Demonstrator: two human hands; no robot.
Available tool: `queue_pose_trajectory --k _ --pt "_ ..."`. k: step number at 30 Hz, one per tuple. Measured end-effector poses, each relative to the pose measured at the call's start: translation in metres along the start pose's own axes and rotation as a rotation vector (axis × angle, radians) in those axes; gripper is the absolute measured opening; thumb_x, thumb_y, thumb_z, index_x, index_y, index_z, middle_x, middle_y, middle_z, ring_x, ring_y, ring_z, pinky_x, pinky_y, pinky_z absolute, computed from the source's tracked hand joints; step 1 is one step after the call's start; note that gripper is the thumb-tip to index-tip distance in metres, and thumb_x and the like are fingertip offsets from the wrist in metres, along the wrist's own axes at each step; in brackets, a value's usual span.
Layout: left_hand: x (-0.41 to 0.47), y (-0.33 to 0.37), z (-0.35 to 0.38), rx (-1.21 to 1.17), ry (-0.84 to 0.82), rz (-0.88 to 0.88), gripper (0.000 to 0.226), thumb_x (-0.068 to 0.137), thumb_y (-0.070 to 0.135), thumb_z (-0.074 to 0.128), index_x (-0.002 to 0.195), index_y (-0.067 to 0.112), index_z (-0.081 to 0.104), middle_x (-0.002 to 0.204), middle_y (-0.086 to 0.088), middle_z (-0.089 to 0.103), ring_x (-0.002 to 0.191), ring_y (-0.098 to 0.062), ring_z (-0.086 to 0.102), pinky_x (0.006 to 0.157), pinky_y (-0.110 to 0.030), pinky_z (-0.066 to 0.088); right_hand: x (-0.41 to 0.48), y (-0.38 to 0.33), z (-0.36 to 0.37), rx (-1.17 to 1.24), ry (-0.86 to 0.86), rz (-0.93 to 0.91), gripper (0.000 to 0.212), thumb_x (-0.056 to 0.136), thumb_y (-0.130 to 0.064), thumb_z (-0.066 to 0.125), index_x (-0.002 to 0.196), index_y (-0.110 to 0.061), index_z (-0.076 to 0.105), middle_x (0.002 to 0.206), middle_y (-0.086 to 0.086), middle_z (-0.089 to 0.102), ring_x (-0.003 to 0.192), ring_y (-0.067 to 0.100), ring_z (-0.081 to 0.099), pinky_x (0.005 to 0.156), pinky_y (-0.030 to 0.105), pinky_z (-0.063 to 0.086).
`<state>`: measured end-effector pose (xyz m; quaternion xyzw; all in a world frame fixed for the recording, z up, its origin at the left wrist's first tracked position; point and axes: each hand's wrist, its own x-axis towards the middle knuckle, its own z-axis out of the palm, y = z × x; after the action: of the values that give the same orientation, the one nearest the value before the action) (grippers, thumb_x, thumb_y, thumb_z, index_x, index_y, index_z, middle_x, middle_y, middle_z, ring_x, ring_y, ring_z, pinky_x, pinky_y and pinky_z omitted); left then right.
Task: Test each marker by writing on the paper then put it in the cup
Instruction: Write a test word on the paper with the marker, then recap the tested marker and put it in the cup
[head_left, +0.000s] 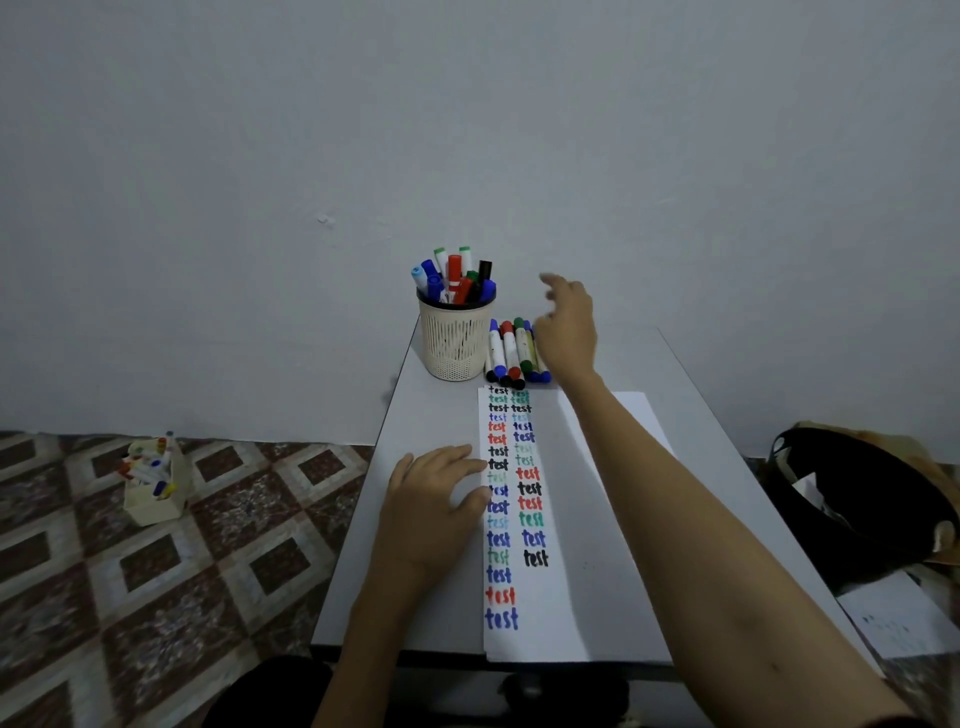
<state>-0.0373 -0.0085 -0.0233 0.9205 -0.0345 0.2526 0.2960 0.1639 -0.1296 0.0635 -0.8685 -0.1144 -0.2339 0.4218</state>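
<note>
A cream mesh cup (453, 340) stands at the far end of the small table, holding several markers with blue, red, green and black caps. Right beside it lie several loose markers (511, 351) in a row. The white paper (576, 519) carries two columns of the word "test" in several colours. My left hand (436, 499) rests flat on the paper's left edge. My right hand (569, 325) hovers above the loose markers, to the right of the cup, fingers loosely spread and holding nothing.
The grey table (431, 421) is narrow and butts against the wall. A cardboard box of markers (156, 486) sits on the tiled floor at the left. A black bag (857, 499) and a sheet of paper (898, 616) lie at the right.
</note>
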Motion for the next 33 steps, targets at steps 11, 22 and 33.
queue_pose_trajectory --k 11,22,33 --pt "0.001 0.000 -0.001 -0.018 -0.020 -0.010 0.054 0.077 0.050 0.037 0.110 0.018 0.066 0.124 0.001 0.060 0.116 -0.014 0.053 0.108 -0.047 0.028 -0.027 0.073 -0.008 -0.285 -0.216 0.022 0.025 0.088 -0.013 0.060 0.111 -0.010 0.067 0.101 0.014 0.066 0.093 0.028 0.058 0.075 0.035 0.050" --pt "-0.002 -0.002 0.002 -0.014 0.015 0.013 0.044 0.078 0.043 0.045 0.104 0.015 0.068 0.117 -0.001 0.064 0.108 -0.016 0.058 0.101 -0.051 0.037 -0.043 0.042 -0.042 0.534 0.455 0.243 0.023 0.090 -0.007 0.061 0.112 -0.006 0.064 0.104 0.010 0.064 0.088 0.018 0.064 0.075 0.028 0.058" --pt "-0.004 0.017 -0.011 -0.225 0.002 -0.022 0.061 0.078 0.061 0.045 0.126 0.024 0.052 0.118 0.022 0.049 0.106 0.015 0.039 0.098 -0.020 0.030 -0.135 -0.001 -0.080 0.945 -0.084 0.325 0.025 0.098 -0.021 0.050 0.110 0.001 0.056 0.090 0.016 0.063 0.063 0.019 0.064 0.053 0.025 0.055"
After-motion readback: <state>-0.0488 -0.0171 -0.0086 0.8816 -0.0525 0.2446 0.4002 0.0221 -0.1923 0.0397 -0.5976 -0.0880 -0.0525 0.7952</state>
